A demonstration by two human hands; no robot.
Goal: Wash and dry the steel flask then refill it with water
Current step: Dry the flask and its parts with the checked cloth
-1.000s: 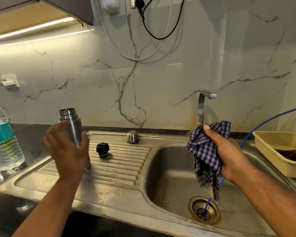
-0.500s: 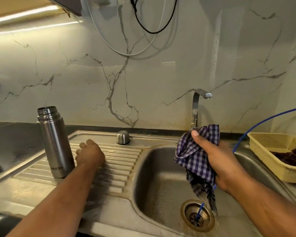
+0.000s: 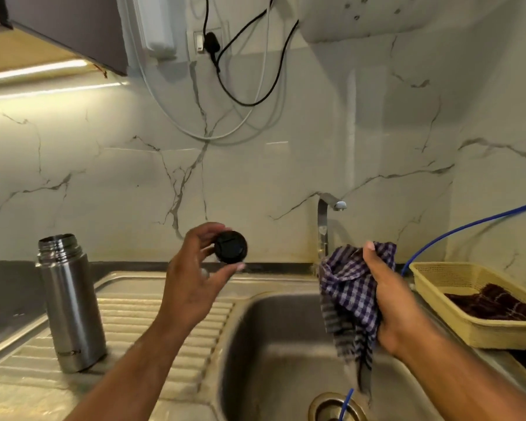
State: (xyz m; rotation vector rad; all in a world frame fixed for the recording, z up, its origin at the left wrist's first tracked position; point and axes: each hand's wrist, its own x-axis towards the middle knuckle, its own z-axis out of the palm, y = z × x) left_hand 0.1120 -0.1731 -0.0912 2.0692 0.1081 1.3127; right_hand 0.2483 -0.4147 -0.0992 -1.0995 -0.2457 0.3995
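Note:
The steel flask [image 3: 72,305] stands upright and uncapped on the ribbed drainboard [image 3: 152,335] at the left. My left hand [image 3: 195,278] is raised above the drainboard and pinches the black flask stopper [image 3: 230,247] between thumb and fingers. My right hand [image 3: 389,302] grips a blue checked cloth [image 3: 346,296] that hangs down over the sink basin [image 3: 274,354], just below the tap [image 3: 327,220].
A blue hose [image 3: 468,226] runs from the right wall down into the drain [image 3: 334,408]. A yellow plastic basket [image 3: 480,302] holding a dark cloth sits right of the sink. Black and white cables hang on the marble wall above.
My left hand let go of the flask, which now stands on the drainboard, then picked up the black stopper and lifted it. My right hand still holds the cloth over the basin.

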